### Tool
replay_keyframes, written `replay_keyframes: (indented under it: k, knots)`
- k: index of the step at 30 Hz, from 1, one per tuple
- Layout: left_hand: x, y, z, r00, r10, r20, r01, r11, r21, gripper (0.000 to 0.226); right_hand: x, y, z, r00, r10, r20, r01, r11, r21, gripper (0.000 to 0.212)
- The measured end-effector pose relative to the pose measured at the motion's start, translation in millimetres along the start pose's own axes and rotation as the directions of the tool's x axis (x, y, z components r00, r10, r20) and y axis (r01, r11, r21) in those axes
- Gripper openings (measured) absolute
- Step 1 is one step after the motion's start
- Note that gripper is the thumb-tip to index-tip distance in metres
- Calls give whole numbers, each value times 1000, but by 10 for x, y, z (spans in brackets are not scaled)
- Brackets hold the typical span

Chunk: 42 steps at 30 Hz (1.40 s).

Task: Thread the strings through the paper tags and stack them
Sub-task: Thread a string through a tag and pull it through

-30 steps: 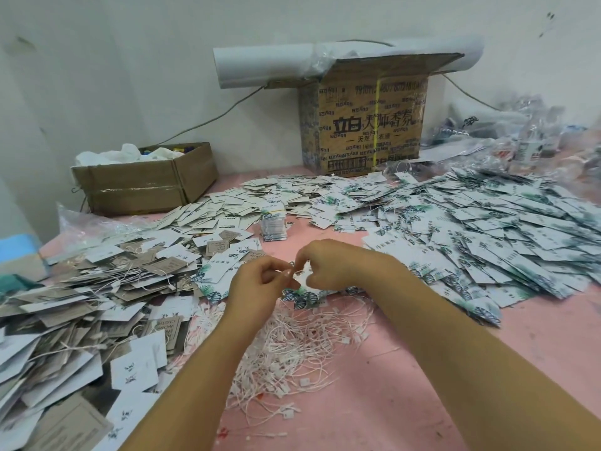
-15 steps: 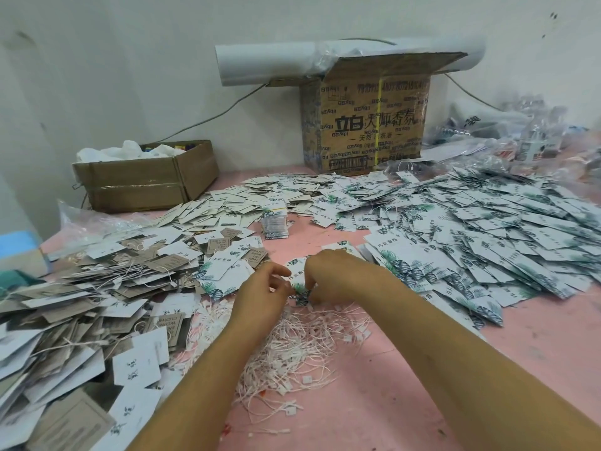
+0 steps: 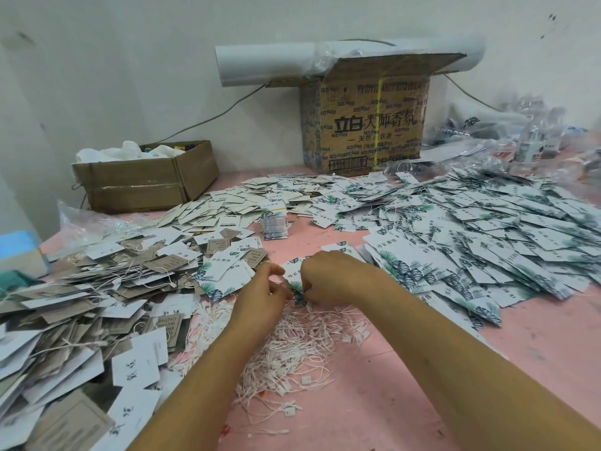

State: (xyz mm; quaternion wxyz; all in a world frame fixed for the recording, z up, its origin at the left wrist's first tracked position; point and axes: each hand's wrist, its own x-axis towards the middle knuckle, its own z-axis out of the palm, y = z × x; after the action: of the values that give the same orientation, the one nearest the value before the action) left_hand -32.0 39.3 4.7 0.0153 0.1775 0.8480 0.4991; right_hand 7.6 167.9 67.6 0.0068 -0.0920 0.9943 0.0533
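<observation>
Where my two hands meet above the pink worktop [image 3: 406, 402], my right hand [image 3: 328, 278] grips a white leaf-printed paper tag [image 3: 296, 288]; my left hand [image 3: 260, 297] pinches its opposite edge, the tangled white strings [image 3: 292, 349] just beneath, nearer me.

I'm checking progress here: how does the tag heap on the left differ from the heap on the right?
The left heap mixes brown and white tags, many with strings attached; the right heap is white tags with green leaf print, few strings visible. Both lie loose on the pink table.
</observation>
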Motion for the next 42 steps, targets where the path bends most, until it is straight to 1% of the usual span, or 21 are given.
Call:
replay_keyframes:
  k: [2,4,6,8,9,11,14,17,19,21,23,24,28,29,31,32,35,36,38,40,42]
  knots:
    - [-8,0,-8,1000,15,-16,-16,999,-43,19,11,-6,-34,999,-18,-50,19,1000,4,33]
    - [-31,35,-24,999,16,-33,-21,991,-133,29,24,-22,-90,980,-83,-178,83,997,-8,29]
    - [-37,88,-48,997,-58,-46,41,951,-308,35,24,-29,-155,938,-166,-305,162,986,-37,25]
    - [-20,114,-95,982,-181,-54,134,867,-481,38,4,-36,-221,918,-209,-336,221,975,-3,22]
    - [-9,115,-122,973,-224,-57,159,829,-536,39,-11,-26,-248,924,-206,-323,236,970,56,22]
    - [3,91,-160,963,-263,-61,179,790,-586,30,-40,45,-290,957,-141,-252,193,962,195,32]
    - [8,59,-171,951,-303,-52,210,764,-610,14,-100,308,-329,996,71,-52,-55,961,272,61]
    - [30,34,-142,958,-283,-49,206,795,-570,17,-189,509,-337,950,245,195,-281,942,182,75]
    - [35,21,-121,963,-264,-46,198,818,-540,19,-216,522,-333,907,287,309,-335,936,112,76]
    - [30,13,-116,968,-246,-47,187,832,-522,18,-208,484,-312,895,280,347,-323,944,70,65]
    - [26,16,-117,973,-228,-37,175,835,-521,20,-186,453,-297,906,262,332,-286,958,27,39]
    - [22,20,-117,976,-216,-28,170,836,-521,22,-174,450,-293,911,262,319,-281,960,13,32]
    - [6,69,-112,983,-182,-3,151,827,-541,39,-180,454,-312,916,268,298,-293,955,44,42]
    - [1,84,-110,984,-180,1,152,826,-542,43,-183,464,-315,919,265,291,-296,953,66,41]
    - [-11,105,-109,984,-179,7,154,828,-540,50,-196,477,-329,934,246,260,-280,955,100,28]
    - [-19,114,-109,984,-179,9,155,828,-539,53,-206,468,-348,949,226,220,-256,959,120,23]
    - [-35,135,-111,984,-176,16,155,813,-561,60,-180,355,-404,986,167,-16,-160,964,212,35]
    - [-42,144,-112,985,-171,22,152,799,-582,64,-154,298,-419,984,143,-105,-118,969,219,33]
    - [-44,153,-117,988,-152,32,137,755,-641,73,-88,153,-408,976,85,-201,-54,987,153,22]
    - [-30,137,-125,992,-123,26,108,724,-682,78,-23,19,-335,981,-9,-196,27,996,88,23]
    - [-20,124,-133,995,-98,28,90,720,-688,71,3,-56,-270,984,-85,-157,94,994,50,18]
